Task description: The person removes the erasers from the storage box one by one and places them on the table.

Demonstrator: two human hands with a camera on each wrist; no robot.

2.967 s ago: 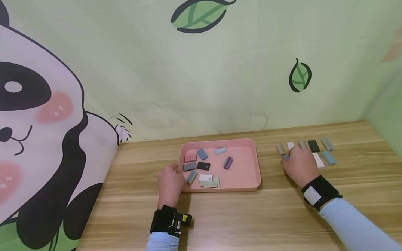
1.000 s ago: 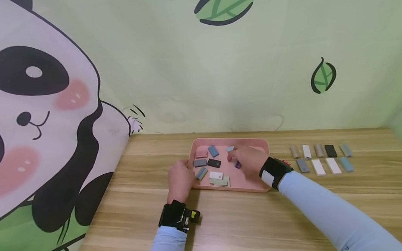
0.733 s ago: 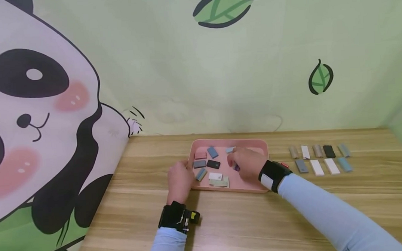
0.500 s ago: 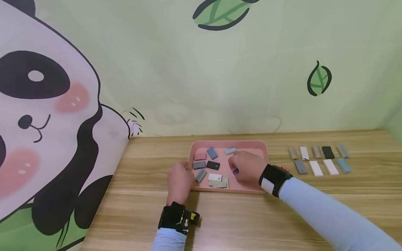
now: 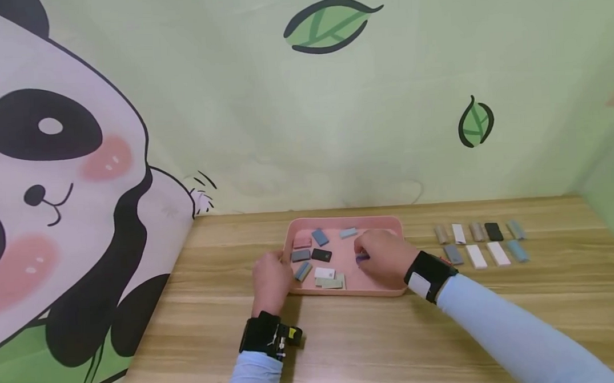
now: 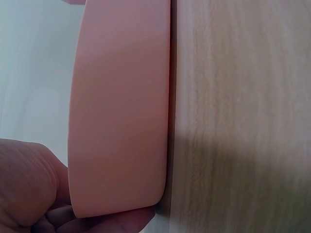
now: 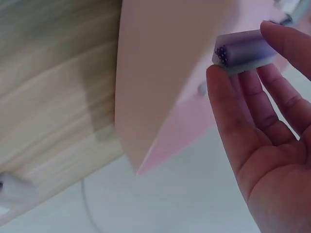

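Note:
Over the right half of a pink tray (image 5: 378,292), my right hand (image 5: 389,256) pinches a small purple block with a rounded top and a pale base (image 7: 245,51) between thumb and fingers. In the right wrist view it is lifted clear of the tray floor. My left hand (image 5: 272,280) grips the tray's left edge, and in the left wrist view fingers (image 6: 121,221) reach under its corner. Inside the tray lie a pink block (image 5: 302,242), a black block (image 5: 322,255), a white piece (image 5: 324,273), pale green flat pieces (image 5: 331,283) and several blue or grey blocks (image 5: 320,237).
Right of the tray, several small pieces stand in two rows on the wooden table (image 5: 370,343), among them a black one (image 5: 493,231), white ones (image 5: 477,256) and a light blue one (image 5: 517,251). A panda-and-leaf backdrop (image 5: 264,159) rises behind the table.
My right hand has come from the rows on the right into the tray and picked up the purple block. My left hand has stayed at the tray's edge; the head view has shifted.

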